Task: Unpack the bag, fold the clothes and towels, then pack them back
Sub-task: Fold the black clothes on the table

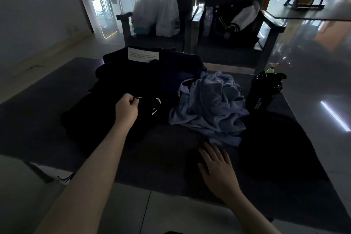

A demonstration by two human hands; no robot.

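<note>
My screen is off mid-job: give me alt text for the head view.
The left hand pinches a small white piece on a black garment spread on the dark table, while the right hand rests flat nearer the front edge. A crumpled light blue cloth lies right of the garment, a black bottle beside it.

A: What is the table (41, 119) like?
B: Dark, smooth and matt. The black clothes (106, 121) on it are matt cloth, with a white patch (143, 55) of printed fabric or paper; I cannot tell which.
A: And the blue towel (210, 104)?
B: Soft, napped cloth, heavily creased. The bottle (263, 93) is glossy black plastic, the floor (313, 53) polished and mirror-like, the bags (159, 13) thin, shiny, translucent plastic.
</note>
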